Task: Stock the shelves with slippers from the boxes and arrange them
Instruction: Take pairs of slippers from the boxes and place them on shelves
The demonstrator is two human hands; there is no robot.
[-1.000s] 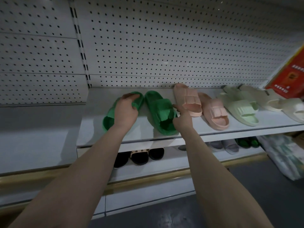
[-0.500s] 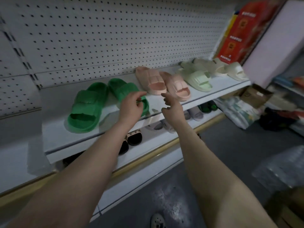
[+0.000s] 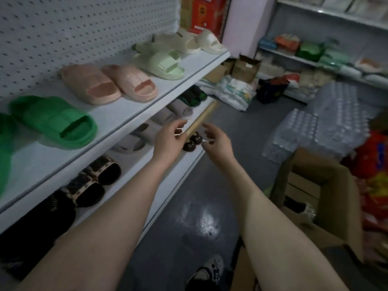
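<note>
- Box right of the right hand: open, dark contents unclear.
- Green slipper left of the left hand: thick-soled.
- Both hands loose, empty.

Green slipper, pink pair, mint pair, cream pair, side by side on upper shelf

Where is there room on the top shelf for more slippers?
The best bare patch on the top shelf lies between the green slipper and the pink pair, running to the front edge. A thin strip also runs in front of the pink pair. The far end is crowded: the light green pair and cream pair sit packed together.
</note>
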